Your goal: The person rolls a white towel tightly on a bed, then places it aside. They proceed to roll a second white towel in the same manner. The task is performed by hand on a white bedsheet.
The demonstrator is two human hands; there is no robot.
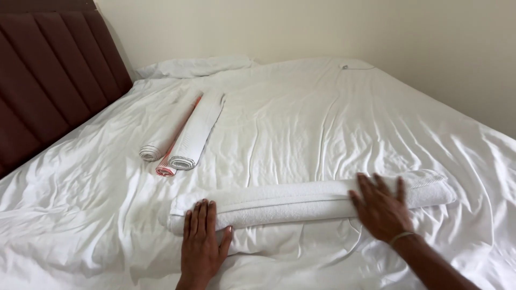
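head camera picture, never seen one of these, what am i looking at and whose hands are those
The camera sits on a person's head and looks down, so both bare hands are that person's own. They work over a bed with a wrinkled white sheet. The left hand and the right hand lie flat, palms down, on a long rolled white towel; neither grips it. Further back lie three thinner rolls, one with an orange edge, near a dark red headboard.
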